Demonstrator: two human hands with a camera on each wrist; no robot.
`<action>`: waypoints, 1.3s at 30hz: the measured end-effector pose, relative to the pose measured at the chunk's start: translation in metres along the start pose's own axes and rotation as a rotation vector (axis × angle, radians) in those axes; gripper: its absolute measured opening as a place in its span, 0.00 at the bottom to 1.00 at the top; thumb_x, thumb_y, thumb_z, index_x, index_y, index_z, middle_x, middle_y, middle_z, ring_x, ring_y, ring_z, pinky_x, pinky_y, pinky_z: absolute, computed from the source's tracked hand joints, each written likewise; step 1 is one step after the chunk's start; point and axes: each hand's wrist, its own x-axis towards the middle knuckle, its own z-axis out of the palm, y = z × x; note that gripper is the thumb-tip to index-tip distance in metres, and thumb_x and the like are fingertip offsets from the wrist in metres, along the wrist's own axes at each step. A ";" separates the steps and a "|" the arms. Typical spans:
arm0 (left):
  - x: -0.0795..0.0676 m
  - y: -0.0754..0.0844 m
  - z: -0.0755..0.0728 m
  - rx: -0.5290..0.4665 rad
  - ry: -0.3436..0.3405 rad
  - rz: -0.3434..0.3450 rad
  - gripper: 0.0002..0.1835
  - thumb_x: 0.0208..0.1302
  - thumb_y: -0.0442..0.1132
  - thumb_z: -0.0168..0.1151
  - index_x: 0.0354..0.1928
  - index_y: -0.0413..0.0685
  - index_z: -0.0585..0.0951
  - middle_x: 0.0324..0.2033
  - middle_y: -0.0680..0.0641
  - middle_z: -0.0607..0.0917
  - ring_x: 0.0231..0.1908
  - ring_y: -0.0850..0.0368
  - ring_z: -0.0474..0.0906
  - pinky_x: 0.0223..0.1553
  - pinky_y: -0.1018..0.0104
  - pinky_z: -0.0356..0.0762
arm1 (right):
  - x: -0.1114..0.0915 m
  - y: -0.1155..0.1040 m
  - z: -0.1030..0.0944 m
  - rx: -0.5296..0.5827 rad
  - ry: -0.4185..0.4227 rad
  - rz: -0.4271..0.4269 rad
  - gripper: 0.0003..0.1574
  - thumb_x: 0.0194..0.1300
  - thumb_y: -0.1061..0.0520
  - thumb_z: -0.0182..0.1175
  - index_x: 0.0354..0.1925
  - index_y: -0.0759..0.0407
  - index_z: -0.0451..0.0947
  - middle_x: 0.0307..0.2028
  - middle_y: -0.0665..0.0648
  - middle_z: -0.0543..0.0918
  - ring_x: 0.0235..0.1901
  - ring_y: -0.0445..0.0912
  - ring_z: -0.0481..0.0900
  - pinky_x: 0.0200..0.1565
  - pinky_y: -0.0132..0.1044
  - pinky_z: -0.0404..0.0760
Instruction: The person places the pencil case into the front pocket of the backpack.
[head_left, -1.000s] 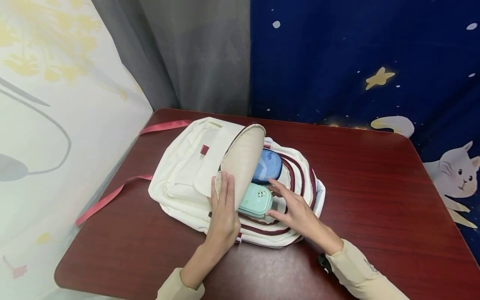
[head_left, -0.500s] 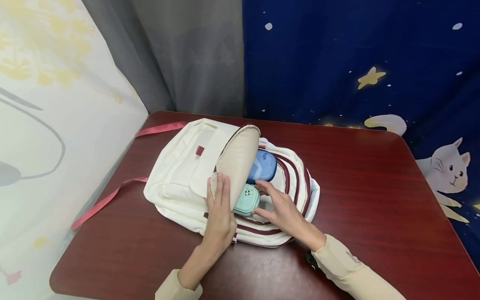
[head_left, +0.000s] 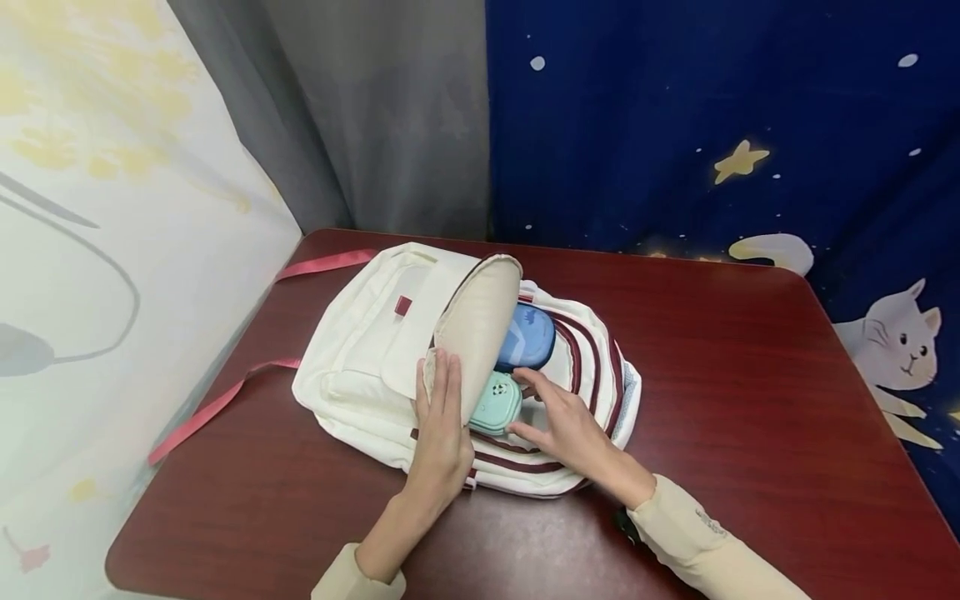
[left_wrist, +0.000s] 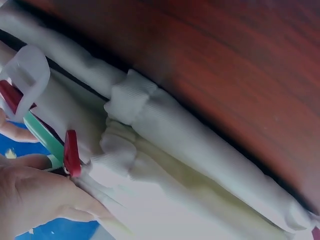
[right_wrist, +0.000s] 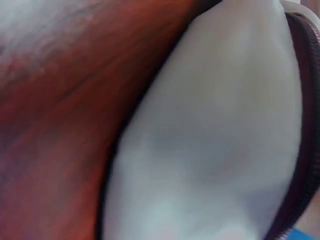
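Observation:
A white backpack (head_left: 360, 342) with dark red zip trim lies on its back on the table, its main compartment unzipped. My left hand (head_left: 442, 433) holds the folded-back flap (head_left: 480, 317) near its lower edge, fingers fairly straight, thumb hidden in the head view. Within the opening, my right hand (head_left: 562, 425) holds the outer end of a mint-green zip case (head_left: 498, 404) with a panda print between thumb and fingers; its far end is hidden under the flap. A blue zip case (head_left: 528, 337) lies just behind it, partly covered. The right wrist view shows mainly backpack fabric (right_wrist: 205, 130).
The dark red table (head_left: 720, 400) extends right of the backpack. Pink straps (head_left: 225, 404) trail off to the left. A grey curtain (head_left: 405, 117) and a blue star-printed curtain (head_left: 637, 117) hang behind; a pale printed wall (head_left: 150, 250) borders the left.
The mint-green case has slid left, deeper under the flap, with my right hand following it. Over the last half second both hands have stayed nearly still; the head view shifted slightly.

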 end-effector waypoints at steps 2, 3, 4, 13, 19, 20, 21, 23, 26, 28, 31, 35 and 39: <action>0.000 0.001 -0.002 0.012 -0.035 -0.034 0.45 0.44 0.17 0.50 0.70 0.35 0.52 0.70 0.37 0.47 0.68 0.34 0.36 0.59 0.34 0.45 | -0.001 0.000 -0.004 0.011 -0.008 -0.005 0.46 0.46 0.56 0.73 0.60 0.68 0.64 0.48 0.59 0.80 0.45 0.48 0.79 0.42 0.41 0.78; 0.000 0.002 -0.003 0.023 -0.060 -0.060 0.46 0.45 0.18 0.52 0.71 0.37 0.51 0.71 0.39 0.46 0.68 0.35 0.35 0.58 0.32 0.44 | -0.001 0.000 -0.007 0.019 -0.010 -0.012 0.45 0.48 0.57 0.72 0.60 0.68 0.64 0.47 0.59 0.80 0.44 0.49 0.79 0.41 0.42 0.78; 0.000 0.002 -0.005 0.039 -0.081 -0.080 0.46 0.47 0.21 0.54 0.71 0.40 0.50 0.71 0.41 0.45 0.68 0.36 0.33 0.57 0.30 0.42 | 0.000 0.000 -0.011 0.027 -0.010 -0.015 0.44 0.48 0.57 0.71 0.61 0.69 0.64 0.47 0.59 0.80 0.44 0.49 0.79 0.40 0.43 0.79; 0.009 -0.009 -0.022 0.249 -0.080 -0.088 0.36 0.68 0.59 0.40 0.71 0.48 0.55 0.70 0.50 0.55 0.69 0.38 0.34 0.54 0.28 0.24 | 0.003 0.008 -0.046 0.007 -0.029 0.121 0.35 0.57 0.56 0.65 0.60 0.65 0.66 0.47 0.56 0.80 0.46 0.46 0.78 0.40 0.43 0.77; 0.028 -0.011 -0.032 0.323 -0.031 -0.040 0.29 0.69 0.60 0.36 0.68 0.59 0.64 0.58 0.47 0.74 0.66 0.38 0.51 0.55 0.29 0.24 | 0.005 0.020 -0.051 -0.050 -0.010 0.186 0.33 0.61 0.55 0.62 0.61 0.64 0.66 0.54 0.58 0.76 0.51 0.50 0.75 0.44 0.46 0.77; 0.033 -0.011 -0.033 0.338 -0.042 -0.034 0.29 0.69 0.59 0.37 0.68 0.60 0.65 0.55 0.45 0.76 0.65 0.39 0.53 0.55 0.29 0.24 | 0.006 0.021 -0.050 -0.059 -0.012 0.200 0.33 0.61 0.54 0.62 0.61 0.63 0.66 0.55 0.58 0.75 0.51 0.50 0.74 0.44 0.46 0.76; 0.037 -0.011 -0.032 0.358 -0.057 -0.029 0.28 0.68 0.59 0.37 0.67 0.61 0.66 0.52 0.44 0.76 0.64 0.40 0.54 0.56 0.30 0.24 | 0.007 0.022 -0.049 -0.065 -0.015 0.213 0.33 0.62 0.53 0.61 0.62 0.62 0.65 0.57 0.58 0.73 0.51 0.50 0.74 0.45 0.46 0.76; 0.046 -0.011 -0.030 0.400 -0.088 -0.018 0.28 0.68 0.59 0.38 0.66 0.60 0.68 0.45 0.42 0.75 0.62 0.40 0.57 0.56 0.30 0.25 | 0.008 0.025 -0.046 -0.063 -0.021 0.246 0.35 0.63 0.51 0.61 0.64 0.61 0.63 0.57 0.59 0.72 0.48 0.52 0.75 0.45 0.46 0.75; 0.057 -0.012 -0.027 0.451 -0.100 0.002 0.28 0.66 0.59 0.40 0.62 0.55 0.72 0.38 0.40 0.73 0.59 0.40 0.59 0.57 0.30 0.27 | 0.011 0.028 -0.041 -0.028 -0.034 0.291 0.36 0.63 0.50 0.60 0.65 0.60 0.61 0.59 0.59 0.69 0.47 0.54 0.75 0.45 0.47 0.75; 0.064 -0.015 -0.024 0.472 -0.091 0.031 0.29 0.65 0.60 0.42 0.57 0.49 0.75 0.41 0.38 0.73 0.61 0.40 0.57 0.57 0.30 0.30 | 0.013 0.031 -0.039 0.000 -0.040 0.316 0.36 0.64 0.51 0.59 0.66 0.60 0.60 0.60 0.60 0.68 0.47 0.55 0.76 0.45 0.48 0.76; 0.073 -0.019 -0.021 0.441 -0.097 0.103 0.34 0.62 0.62 0.47 0.49 0.35 0.74 0.55 0.35 0.70 0.66 0.41 0.51 0.61 0.35 0.38 | 0.013 0.033 -0.037 0.021 -0.045 0.331 0.36 0.65 0.51 0.58 0.66 0.59 0.59 0.61 0.61 0.67 0.49 0.56 0.76 0.46 0.49 0.76; 0.080 -0.027 -0.016 0.359 -0.159 0.148 0.41 0.58 0.62 0.52 0.59 0.31 0.66 0.69 0.36 0.53 0.68 0.43 0.47 0.63 0.42 0.46 | 0.015 0.034 -0.036 0.032 -0.030 0.323 0.36 0.65 0.52 0.58 0.67 0.60 0.58 0.61 0.61 0.66 0.51 0.56 0.73 0.46 0.49 0.76; 0.079 -0.030 -0.013 0.403 -0.238 0.074 0.46 0.57 0.67 0.48 0.73 0.52 0.51 0.72 0.42 0.43 0.68 0.37 0.42 0.60 0.35 0.42 | 0.016 0.035 -0.033 0.021 -0.037 0.315 0.39 0.65 0.51 0.58 0.68 0.62 0.56 0.64 0.62 0.63 0.55 0.57 0.71 0.49 0.49 0.74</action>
